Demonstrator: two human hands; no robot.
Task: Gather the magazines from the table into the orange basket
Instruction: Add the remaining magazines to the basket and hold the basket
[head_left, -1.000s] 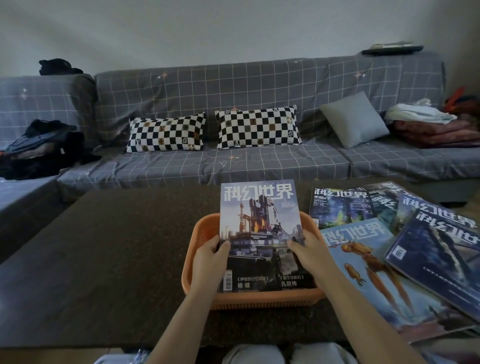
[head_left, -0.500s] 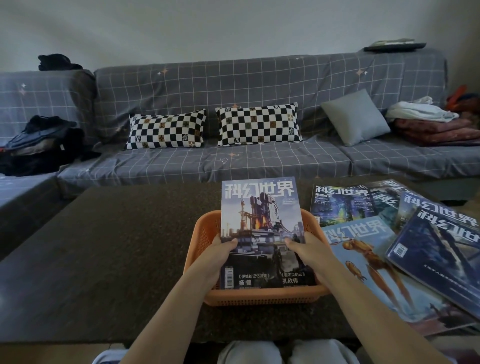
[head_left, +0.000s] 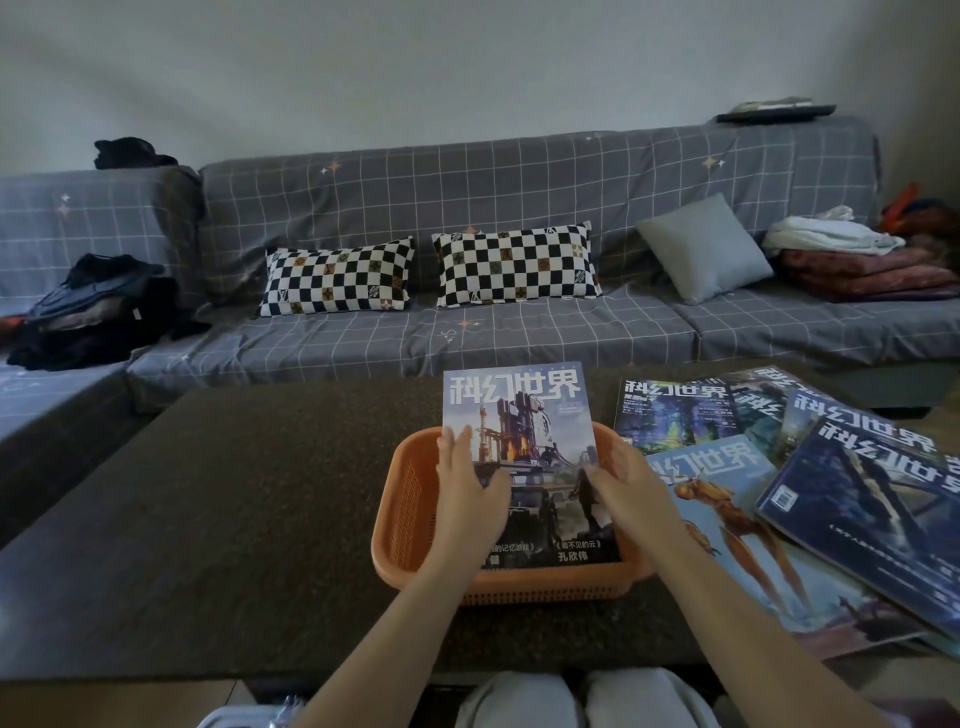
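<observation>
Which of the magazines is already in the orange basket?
The magazine with the tower cover, under both hands: its lower end sits inside the orange basket, its top sticking out past the far rim. The other magazines lie fanned on the table to the right.

Showing as orange plastic, the basket (head_left: 410, 499), its walls perforated in a fine mesh, matt. Looking like glossy printed paper, the magazine (head_left: 524, 431) in the basket, smooth-covered. Catching a soft sheen likewise, the spread magazines (head_left: 779, 519) on the desk (head_left: 234, 519). Appearing dark, speckled and stone-like, that desk top, dull in finish. Reading as woven cloth, the grey checked sofa cover (head_left: 519, 182), matt and slightly creased. Looking like soft fabric, the checkerboard pillows (head_left: 514, 265) and the plain grey cushion (head_left: 701, 249).
</observation>
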